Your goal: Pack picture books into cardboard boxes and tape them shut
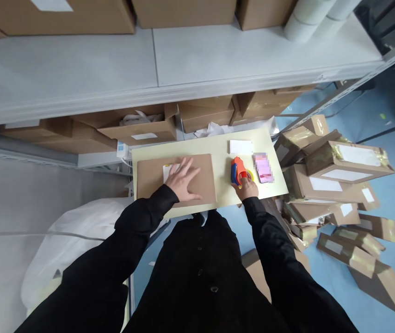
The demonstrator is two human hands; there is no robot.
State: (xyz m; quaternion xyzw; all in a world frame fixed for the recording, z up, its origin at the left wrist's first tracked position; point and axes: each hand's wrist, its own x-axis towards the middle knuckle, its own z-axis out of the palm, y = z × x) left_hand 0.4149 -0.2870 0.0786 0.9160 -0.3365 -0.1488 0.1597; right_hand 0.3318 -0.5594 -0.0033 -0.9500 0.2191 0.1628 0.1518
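Note:
My left hand [184, 181] lies flat with fingers spread on a brown cardboard box [151, 185], partly covering a small white-and-yellow label or card [166, 172] on its top. Over to the right, my right hand [248, 188] has its fingers wrapped round the handle of a red-and-blue tape dispenser [238, 165]. A yellow ring, perhaps a tape roll [250, 175], shows just beside that hand. Both the box and the dispenser rest on a narrow cream table [223, 185].
A white rectangular pad or box [241, 147] and a pink-screened phone [263, 167] lie at the table's right. Behind stands a grey shelf [197, 64] with cardboard boxes above and below. Many taped cartons [348, 162] are piled on the blue floor at right; a white plastic bag [76, 236] sits left.

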